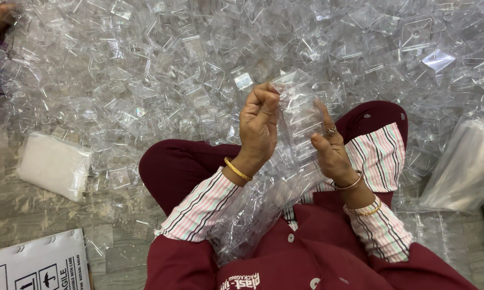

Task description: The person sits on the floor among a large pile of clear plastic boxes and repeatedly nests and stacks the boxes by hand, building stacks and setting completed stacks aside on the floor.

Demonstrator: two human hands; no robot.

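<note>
- Okay, my left hand (259, 124) is clenched on a stack of clear plastic cups (298, 115) in a thin clear bag (252, 215), centre frame above my lap.
- Right hand (332, 153) pinches its 3 o'clock side.
- Light, slippery, crack-prone (grip the flat sides).
- Loose cup pile (188, 70) from 9 to 3 o'clock; white packet (54, 164) at 9.

White cardboard carton (37, 263) at bottom left corner, lying flat on floor, partly cut off by frame edge; black printed handling symbols in small squares plus black lettering on top face. White soft-looking bundle (54, 165) in clear wrap on floor at left, just above carton, touching edge of clear plastic heap. Stack of clear film bags (467, 166) at right edge, tilted. White printed logo (244, 281) on maroon garment, bottom centre.
</note>
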